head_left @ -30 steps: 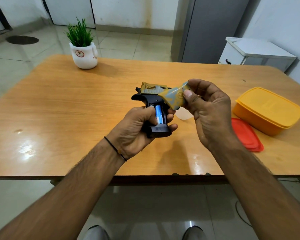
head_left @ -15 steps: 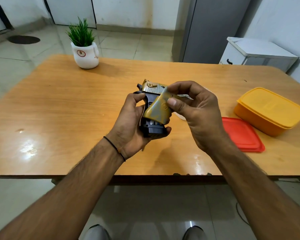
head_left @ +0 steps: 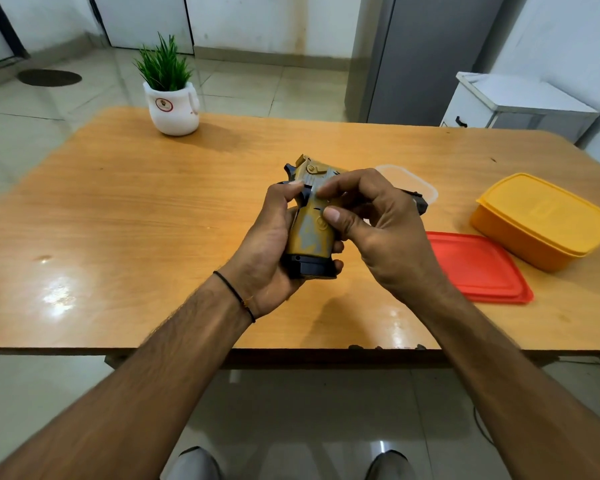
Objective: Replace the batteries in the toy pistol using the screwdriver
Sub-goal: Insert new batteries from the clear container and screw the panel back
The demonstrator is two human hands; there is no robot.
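Tan toy pistol [head_left: 309, 237], barrel crosswise, muzzle right, gripped by left hand [head_left: 267, 251] and right hand [head_left: 378, 230].

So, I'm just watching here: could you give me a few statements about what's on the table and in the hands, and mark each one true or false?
1. Both hands are on the toy pistol. True: the left hand grips it and the right hand pinches it.
2. The yellow grip cover sits on the pistol's grip, with no battery showing. True.
3. The red lid closes the yellow box. False: it lies flat on the table beside the box, which has its own yellow lid.
4. The potted plant stands at the table's near edge. False: it is at the far left.
5. The right hand holds a screwdriver. False: none is visible.
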